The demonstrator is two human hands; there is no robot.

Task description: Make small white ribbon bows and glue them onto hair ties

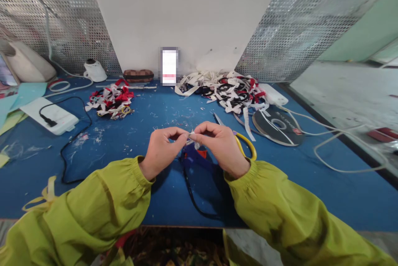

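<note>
Strip of white cloth [197,145], pinched by your left hand [161,148] and right hand [222,145], looks soft and light: hold its edge between your fingertips [199,137].

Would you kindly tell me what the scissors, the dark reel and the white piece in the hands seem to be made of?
Scissors: greyish blade, likely metal; smooth yellow handle, probably plastic.
Dark reel: flat, printed face, perhaps coated card, possibly plastic.
White piece: pale and thin, perhaps fabric, but too small to tell.
</note>
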